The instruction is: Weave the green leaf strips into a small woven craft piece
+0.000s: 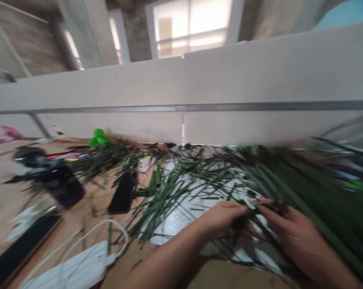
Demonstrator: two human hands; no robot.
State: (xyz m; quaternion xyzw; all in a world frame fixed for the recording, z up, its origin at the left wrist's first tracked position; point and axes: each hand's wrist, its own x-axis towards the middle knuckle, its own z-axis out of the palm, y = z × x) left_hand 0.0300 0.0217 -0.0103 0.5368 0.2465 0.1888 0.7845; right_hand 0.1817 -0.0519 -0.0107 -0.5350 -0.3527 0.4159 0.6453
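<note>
At the far left, we see a pink thing (10, 132) on the counter (100, 198), close to the white wall (109, 86) that runs along the back. Nearer to us lies a long dark slab (23, 245). Behind it a dark chunky thing (64, 184) leans over. Next we find a flat white box (73, 267) by the front, with a white cord (118, 226) that bends up in a loop. Farther back, a bright green toy (99, 138) with round ends sits near the wall. A black phone (123, 193) lies flat to the right of the dark chunky thing.

Then we come to lots of thin green strips (166, 196). They lie in a messy heap, many of them on top of a white sheet (177, 222). Over the right part of the sheet is the left hand (225, 216), with its thumb and fingers pinching a green piece (247, 216). The right hand (290, 226) is just beside it and seems to pinch the same piece, but the picture is too blurry for us to be sure. Past the right hand, we see long green leaves (308, 196) in a big pile, slanting down toward us.
</note>
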